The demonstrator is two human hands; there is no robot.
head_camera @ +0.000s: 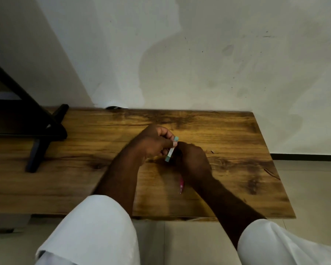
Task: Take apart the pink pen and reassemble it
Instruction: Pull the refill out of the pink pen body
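1. The wooden tabletop (pixel 227 131) stood against a pale wall.
2. A pink pen piece (pixel 181 184) lay on it toward the near edge.
3. A black stand's foot (pixel 37 152) rested near the left edge.

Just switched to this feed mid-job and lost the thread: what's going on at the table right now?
A person in white sleeves works over a wooden table. The left hand pinches a short pale tube with teal ends, held tilted just above the tabletop. The right hand is closed right beside it; what it grips is hidden. A pink pen piece lies on the table nearer the person, beside the right forearm, untouched. The pen appears to be apart at this moment.
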